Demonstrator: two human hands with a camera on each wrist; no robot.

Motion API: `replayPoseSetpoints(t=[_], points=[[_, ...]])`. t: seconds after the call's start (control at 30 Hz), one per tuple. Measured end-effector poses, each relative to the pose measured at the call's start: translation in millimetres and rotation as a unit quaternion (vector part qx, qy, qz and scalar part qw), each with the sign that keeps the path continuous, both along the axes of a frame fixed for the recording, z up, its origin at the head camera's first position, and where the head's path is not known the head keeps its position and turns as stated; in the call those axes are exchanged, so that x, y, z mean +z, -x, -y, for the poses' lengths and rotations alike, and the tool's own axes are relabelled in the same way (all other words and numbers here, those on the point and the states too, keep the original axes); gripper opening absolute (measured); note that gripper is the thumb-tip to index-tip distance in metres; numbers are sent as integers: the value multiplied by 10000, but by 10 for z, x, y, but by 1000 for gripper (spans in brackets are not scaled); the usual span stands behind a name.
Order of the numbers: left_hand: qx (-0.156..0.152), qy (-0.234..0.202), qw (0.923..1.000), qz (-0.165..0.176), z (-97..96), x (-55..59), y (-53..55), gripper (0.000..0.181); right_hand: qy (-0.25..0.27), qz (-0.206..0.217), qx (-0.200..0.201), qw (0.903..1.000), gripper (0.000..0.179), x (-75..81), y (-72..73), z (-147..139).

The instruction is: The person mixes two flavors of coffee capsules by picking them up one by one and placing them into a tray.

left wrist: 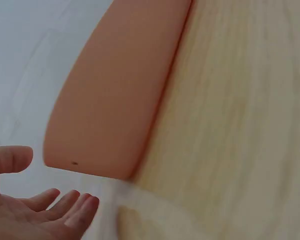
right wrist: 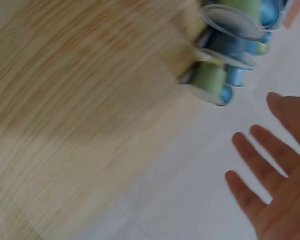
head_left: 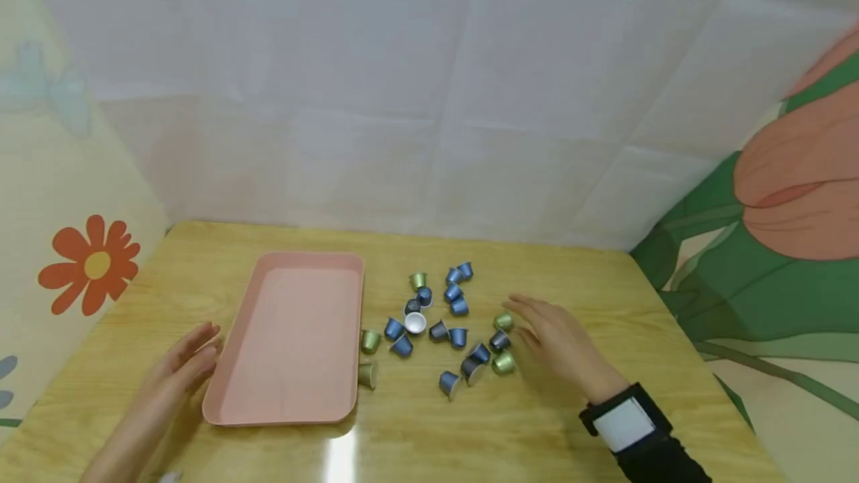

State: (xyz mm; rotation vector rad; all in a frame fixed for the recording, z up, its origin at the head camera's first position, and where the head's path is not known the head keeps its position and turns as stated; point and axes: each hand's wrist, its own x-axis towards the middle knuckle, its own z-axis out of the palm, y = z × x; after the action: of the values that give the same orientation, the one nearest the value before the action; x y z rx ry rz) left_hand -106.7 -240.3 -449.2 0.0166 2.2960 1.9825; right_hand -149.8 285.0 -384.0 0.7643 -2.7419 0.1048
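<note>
A pink rectangular tray lies on the left half of the table with nothing in it. Beside its left edge is my left hand, fingers extended and holding nothing; the left wrist view shows the tray's side wall past the fingers. To the right of the tray, several coffee capsules are scattered, among them a blue capsule, a dark capsule and a green capsule. My right hand hovers at the right side of the capsules, fingers spread, nearest a green capsule.
The wooden table meets a white cloth backdrop at its far edge. Floral panels flank both sides. One white-lidded capsule stands lid up in the cluster, and a green capsule lies against the tray's right edge.
</note>
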Motion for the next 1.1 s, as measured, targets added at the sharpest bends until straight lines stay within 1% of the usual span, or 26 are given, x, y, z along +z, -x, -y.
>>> replayPoseSetpoints(t=[0.03,0.07,0.1,0.17,0.2,0.27,0.33,0.4,0.43,0.47,0.5,0.53,0.57,0.6,0.63,0.67,0.7,0.73,0.77,0.8,0.83,0.87,0.9,0.93,1.03,1.1], points=[[-87,-462,9989,41,8,-43,12,67,-40,42,93,9999,47,-13,24,-18],[-164,-921,9956,99,12,-81,21,66,-83,102,175,9998,47,-26,49,-37],[-259,-1305,9911,102,19,-122,33,65,-150,155,258,9994,47,-39,74,-54],[-372,-2072,9776,-19,8,-201,35,63,-289,291,401,9984,45,-58,109,-106],[-432,-2197,9746,-82,3,-222,36,62,-368,346,453,9977,44,-65,128,-124],[-534,-2569,9649,-136,6,-259,38,58,-510,408,535,9964,42,-78,166,-141],[-696,-2746,9586,-290,21,-274,33,54,-613,511,565,9952,40,-97,208,-136],[-941,-3096,9451,-458,37,-286,24,51,-714,635,566,9938,38,-116,242,-116],[-1080,-3335,9351,-514,46,-290,25,51,-748,681,566,9933,37,-126,257,-105],[-1220,-3474,9279,-581,50,-292,26,52,-809,741,544,9925,36,-135,266,-96],[-1357,-3567,9223,-606,52,-293,29,53,-863,772,542,9918,35,-144,272,-88],[-1469,-3627,9184,-582,51,-298,35,54,-922,792,524,9912,34,-150,270,-85],[-1535,-3616,9180,-545,47,-301,40,54,-975,804,524,9906,33,-155,265,-87],[-1544,-3473,9236,-509,39,-303,46,53,-1024,812,513,9901,33,-159,258,-95],[-1472,-3252,9331,-449,39,-303,29,52,-1062,810,531,9896,32,-171,265,-92],[-1334,-2936,9457,-418,32,-301,15,50,-1081,802,546,9894,31,-179,272,-93],[-1124,-2541,9600,-347,19,-295,8,49,-1091,767,538,9896,30,-186,280,-101],[-883,-2004,9752,-321,-2,-285,6,49,-1103,703,539,9899,29,-189,291,-113],[-605,-1379,9882,-270,-29,-266,5,51,-1131,631,537,9901,28,-186,303,-128],[-344,-769,9962,-203,-61,-245,7,54,-1180,560,522,9901,27,-175,317,-143],[-120,-237,9996,-119,-96,-225,14,58,-1215,503,511,9900,27,-160,330,-158],[78,263,9996,-36,-131,-204,23,60,-1262,443,515,9897,27,-141,343,-172],[231,690,9973,57,-163,-182,28,60,-1346,389,522,9888,27,-114,353,-180],[349,995,9944,108,-192,-160,33,59,-1439,342,539,9875,27,-79,362,-181],[631,1300,9892,239,-254,-106,51,55,-1697,259,573,9835,29,37,388,-154],[781,1358,9874,232,-282,-81,74,52,-1869,201,578,9805,29,110,416,-119]])
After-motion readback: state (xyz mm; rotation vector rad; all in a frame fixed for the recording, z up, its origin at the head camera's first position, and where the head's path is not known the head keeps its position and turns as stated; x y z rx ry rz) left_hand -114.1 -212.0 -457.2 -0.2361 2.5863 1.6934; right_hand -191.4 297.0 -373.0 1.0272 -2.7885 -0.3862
